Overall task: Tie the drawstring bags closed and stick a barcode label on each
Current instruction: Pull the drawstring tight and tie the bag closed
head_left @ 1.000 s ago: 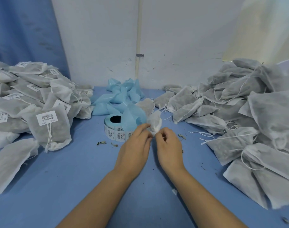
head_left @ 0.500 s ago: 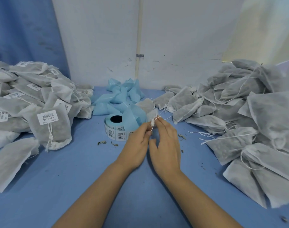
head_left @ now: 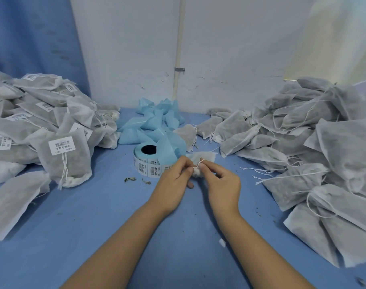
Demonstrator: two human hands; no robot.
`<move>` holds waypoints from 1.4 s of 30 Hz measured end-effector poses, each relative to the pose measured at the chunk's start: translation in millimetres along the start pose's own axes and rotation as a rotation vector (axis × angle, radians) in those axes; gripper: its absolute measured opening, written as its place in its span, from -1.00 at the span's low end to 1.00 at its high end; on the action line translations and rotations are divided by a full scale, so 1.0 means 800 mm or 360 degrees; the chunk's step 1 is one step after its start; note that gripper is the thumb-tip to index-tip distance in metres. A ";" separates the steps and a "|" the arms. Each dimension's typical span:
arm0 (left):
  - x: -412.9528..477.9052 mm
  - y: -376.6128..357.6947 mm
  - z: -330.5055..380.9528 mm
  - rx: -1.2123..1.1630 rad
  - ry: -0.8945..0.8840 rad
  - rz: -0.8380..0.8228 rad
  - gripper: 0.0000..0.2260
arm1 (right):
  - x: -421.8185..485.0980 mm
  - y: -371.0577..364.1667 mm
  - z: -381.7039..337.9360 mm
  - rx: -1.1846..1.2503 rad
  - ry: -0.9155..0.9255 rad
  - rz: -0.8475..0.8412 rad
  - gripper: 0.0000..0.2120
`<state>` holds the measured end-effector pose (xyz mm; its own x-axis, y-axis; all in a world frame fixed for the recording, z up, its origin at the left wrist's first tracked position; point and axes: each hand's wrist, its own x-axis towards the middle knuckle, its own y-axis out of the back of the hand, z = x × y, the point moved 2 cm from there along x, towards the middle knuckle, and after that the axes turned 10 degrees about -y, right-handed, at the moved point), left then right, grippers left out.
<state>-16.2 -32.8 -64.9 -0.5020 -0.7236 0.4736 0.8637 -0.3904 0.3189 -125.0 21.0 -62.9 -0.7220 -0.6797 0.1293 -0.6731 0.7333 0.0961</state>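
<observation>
A: Where is the bag (head_left: 206,157)?
B: Mid-table, just right of the label roll (head_left: 145,163). The left hand (head_left: 173,180) and right hand (head_left: 221,182) each pinch the string (head_left: 199,163) above its gathered neck.
A: Technique?
B: Probably draw the knot snug against the neck.

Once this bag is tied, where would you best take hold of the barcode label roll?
Probably from above and the left, the grip straddling its outer wall. The barcode label roll lies flat on the blue table, core hole facing up, so the round wall is open to a pinch. Its loose blue backing strip rises off the right side, so that side is crowded.
</observation>
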 end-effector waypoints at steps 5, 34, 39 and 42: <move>-0.001 0.001 0.000 -0.0025 0.0044 0.0181 -0.88 | -0.002 -0.002 -0.005 0.0076 0.0005 -0.0180 -0.82; 0.002 0.007 0.000 -0.0410 -0.0058 0.0190 -0.90 | 0.006 0.001 -0.010 0.0746 -0.0550 -0.0741 -0.81; 0.002 0.009 -0.006 -0.0408 0.0031 0.0232 -0.88 | 0.008 -0.003 -0.007 0.0748 -0.0591 -0.0770 -0.84; 0.002 0.009 -0.009 -0.0402 0.0078 0.0277 -0.87 | 0.009 -0.005 -0.005 0.0719 -0.0586 -0.0771 -0.83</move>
<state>-10.3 -40.9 -67.2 -0.3479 -0.8163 0.4611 0.9237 -0.3827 0.0195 -126.6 13.5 -58.2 -0.2826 -0.9441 -0.1698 -0.8715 0.3267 -0.3658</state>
